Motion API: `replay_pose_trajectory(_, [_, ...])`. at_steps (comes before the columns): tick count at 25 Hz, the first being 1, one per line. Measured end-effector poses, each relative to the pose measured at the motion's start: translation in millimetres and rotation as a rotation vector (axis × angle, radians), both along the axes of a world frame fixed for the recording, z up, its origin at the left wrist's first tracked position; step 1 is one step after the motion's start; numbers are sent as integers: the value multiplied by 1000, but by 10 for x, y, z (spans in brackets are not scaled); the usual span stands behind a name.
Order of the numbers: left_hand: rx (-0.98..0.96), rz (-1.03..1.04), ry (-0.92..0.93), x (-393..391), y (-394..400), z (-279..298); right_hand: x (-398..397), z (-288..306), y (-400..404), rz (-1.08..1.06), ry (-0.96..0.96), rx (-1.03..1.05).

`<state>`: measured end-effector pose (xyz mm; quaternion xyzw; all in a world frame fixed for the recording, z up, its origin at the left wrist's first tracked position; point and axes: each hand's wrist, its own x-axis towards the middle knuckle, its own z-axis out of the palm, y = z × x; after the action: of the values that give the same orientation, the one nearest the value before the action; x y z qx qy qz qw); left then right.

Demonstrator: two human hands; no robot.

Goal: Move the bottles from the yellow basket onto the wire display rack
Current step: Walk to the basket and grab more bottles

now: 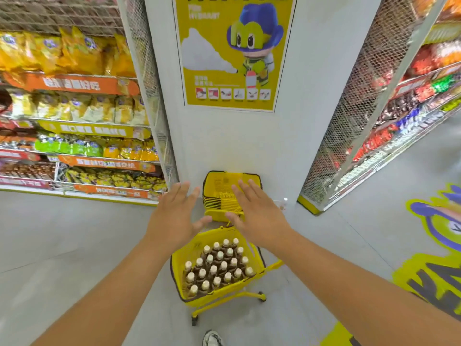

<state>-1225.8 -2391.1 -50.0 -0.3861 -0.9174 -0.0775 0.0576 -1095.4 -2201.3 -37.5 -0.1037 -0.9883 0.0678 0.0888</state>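
A yellow basket (257, 267) sits on a small yellow wheeled frame on the floor in front of me. It is packed with several dark bottles (219, 267) with cream caps, all upright. My left hand (174, 216) and my right hand (254, 211) are stretched out above and beyond the basket, fingers spread and straight, holding nothing. Neither hand touches the basket or a bottle. A wire mesh rack (349, 136) of goods stands to the right, another wire rack (149, 78) to the left.
A stack of empty yellow baskets (219, 183) stands against the white pillar (224, 141) with a yellow poster. Shelves of snack bags fill the left side. Grey floor with a painted yellow sign lies at right. My shoe (212, 338) shows at the bottom.
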Motion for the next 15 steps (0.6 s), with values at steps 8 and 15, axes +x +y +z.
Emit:
replay_pose_trajectory(8, [-25,-18,-136,-1281,761,-608,-1274,-526,622,9,-137,-47])
replay_pose_trajectory(15, [-72,61,-331,-1585,980,-1593,-1839,-1538,964,59,-312,-107])
